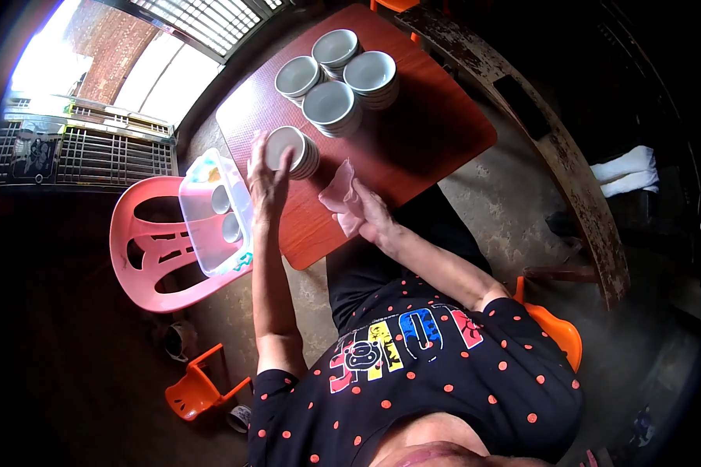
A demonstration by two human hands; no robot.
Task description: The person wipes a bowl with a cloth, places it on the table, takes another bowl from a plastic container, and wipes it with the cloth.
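My left hand [268, 187] is at the near left side of a stack of white bowls [308, 159] on the red-brown table [436, 132]. Its fingers are spread, with the thumb in front of the top bowl; whether it touches the stack is hard to tell. A crumpled pink cloth [343, 194] is held in my right hand [375, 218], just right of that stack. Farther back on the table stand several more stacks of white bowls [331, 105], grouped close together.
A pink plastic chair [144, 288] at the left bears a clear plastic tub [202, 253] with white bowls [231, 227] inside. Orange stools [195, 393] stand low on the floor. A worn wooden bench [553, 156] runs along the right, with a white cloth [627, 171] beyond it.
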